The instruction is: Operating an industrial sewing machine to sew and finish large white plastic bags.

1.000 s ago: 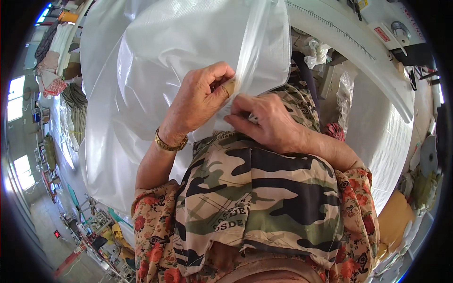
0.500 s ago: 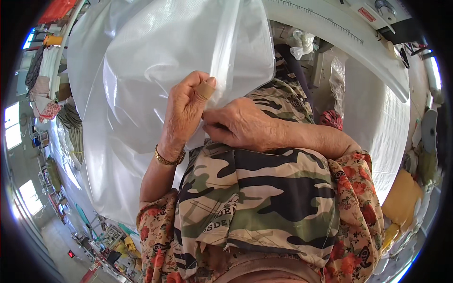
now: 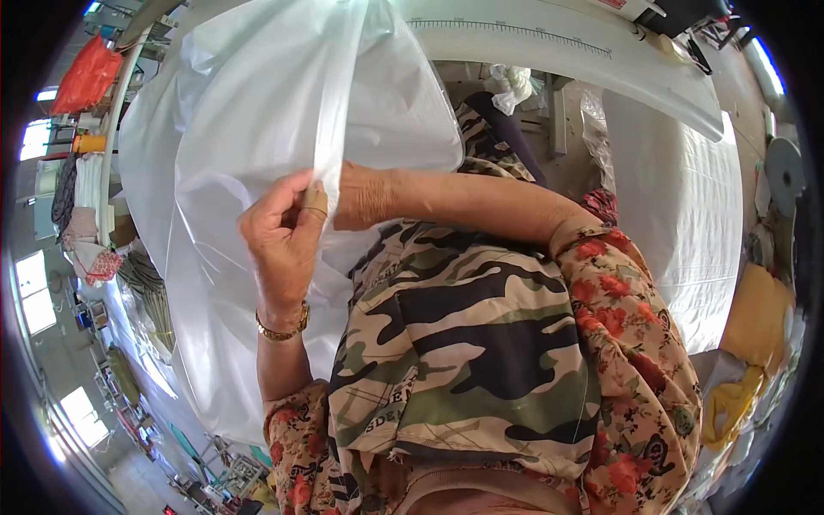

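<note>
A large glossy white plastic sheet (image 3: pixel 232 112) spreads over my lap and up onto the table, with a folded strip (image 3: pixel 336 94) running down its middle. My left hand (image 3: pixel 283 236), a tan bandage round its thumb and a gold watch at the wrist, is closed, pinching the lower end of that strip between thumb and fingers. My right hand (image 3: pixel 354 196) reaches across from the right and passes behind the strip, close beside the left hand. Sheet hides its fingers, so their grip does not show.
A pale tabletop (image 3: pixel 515 43) marked with a ruler scale curves across the top, with part of a machine at its right end. More white sheeting (image 3: pixel 678 206) hangs at the right, near a yellow bag (image 3: pixel 734 403). Cloths and a red bag (image 3: pixel 87 75) are at the left.
Both hands have shifted left with the strip. The right hand, earlier in front with fingers bent, now goes behind the strip. The view has shifted too.
</note>
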